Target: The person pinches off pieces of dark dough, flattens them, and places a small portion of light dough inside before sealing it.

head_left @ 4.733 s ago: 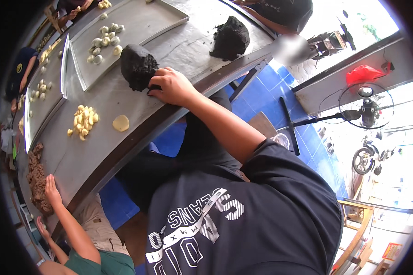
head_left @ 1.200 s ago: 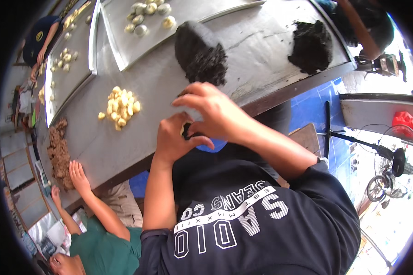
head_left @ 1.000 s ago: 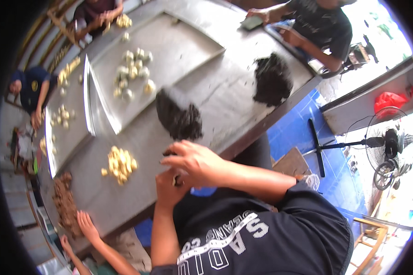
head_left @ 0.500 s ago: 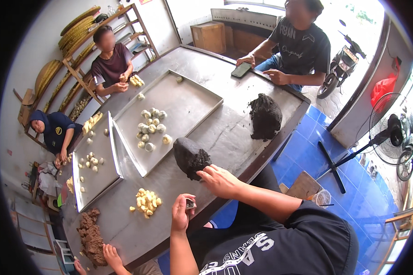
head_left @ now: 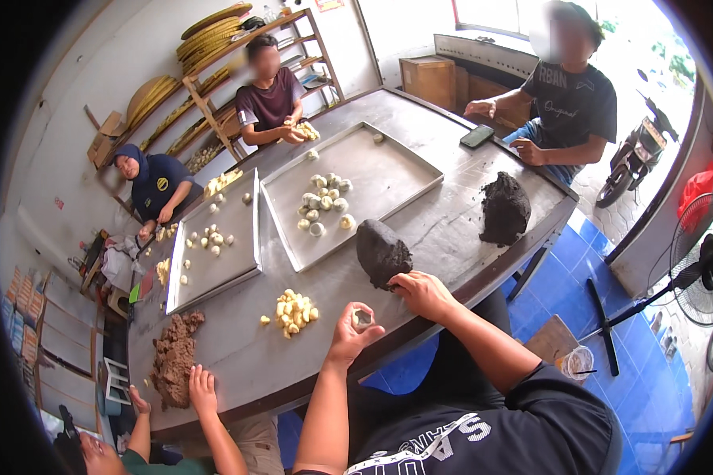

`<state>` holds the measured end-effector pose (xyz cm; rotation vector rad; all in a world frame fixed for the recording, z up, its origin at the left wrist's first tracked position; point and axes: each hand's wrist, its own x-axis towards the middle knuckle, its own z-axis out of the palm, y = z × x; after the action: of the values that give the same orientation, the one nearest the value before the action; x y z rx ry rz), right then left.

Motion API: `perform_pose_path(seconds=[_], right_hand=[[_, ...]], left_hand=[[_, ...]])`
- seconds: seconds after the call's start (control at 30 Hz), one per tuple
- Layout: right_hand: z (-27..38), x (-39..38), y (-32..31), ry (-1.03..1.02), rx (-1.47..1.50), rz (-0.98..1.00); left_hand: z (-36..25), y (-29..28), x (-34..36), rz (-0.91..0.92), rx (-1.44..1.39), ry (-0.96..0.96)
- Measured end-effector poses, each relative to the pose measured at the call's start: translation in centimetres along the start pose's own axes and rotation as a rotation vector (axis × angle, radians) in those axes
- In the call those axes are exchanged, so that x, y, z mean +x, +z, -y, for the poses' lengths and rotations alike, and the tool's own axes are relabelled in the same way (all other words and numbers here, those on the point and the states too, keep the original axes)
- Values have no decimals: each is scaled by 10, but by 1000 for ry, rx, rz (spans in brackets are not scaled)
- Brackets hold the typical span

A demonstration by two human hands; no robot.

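Note:
My left hand (head_left: 348, 340) is raised near the table's front edge, fingers curled around a small dough cup (head_left: 363, 318), pale at the rim and dark grey inside. To its right, my right hand (head_left: 428, 297) reaches to the near edge of a big rounded lump of black paste (head_left: 380, 252). Its fingers are bent and pinch at the paste there; how much they hold is hidden. A heap of pale yellow dough pieces (head_left: 295, 313) lies on the table left of my left hand.
Two metal trays (head_left: 444, 176) (head_left: 169, 307) hold round dough balls. Another black lump (head_left: 505, 210) lies at the right, a crumbly brown mass (head_left: 174, 360) at the left, with a co-worker's hands (head_left: 203, 388) beside it. Other people sit around the table; a phone (head_left: 476, 137) lies near one.
My view has swung left, so everything sits farther right. The dough cup in my left hand now shows more of its opening. Across the table, a person's hand has come away from the phone.

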<state>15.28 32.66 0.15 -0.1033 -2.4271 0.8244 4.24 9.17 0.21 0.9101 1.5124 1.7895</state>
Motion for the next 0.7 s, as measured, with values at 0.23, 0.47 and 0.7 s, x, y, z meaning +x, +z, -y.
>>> perform_pose_path(seconds=[0.23, 0.47, 0.7], right_hand=[[14, -10, 2, -34, -11, -6], [35, 12, -27, 25, 223, 6], [74, 10, -22, -65, 212, 298]], left_hand=[[14, -21, -15, -56, 50, -134], [-3, -3, 0, -92, 524, 186], [-8, 0, -1, -4, 528, 208]])
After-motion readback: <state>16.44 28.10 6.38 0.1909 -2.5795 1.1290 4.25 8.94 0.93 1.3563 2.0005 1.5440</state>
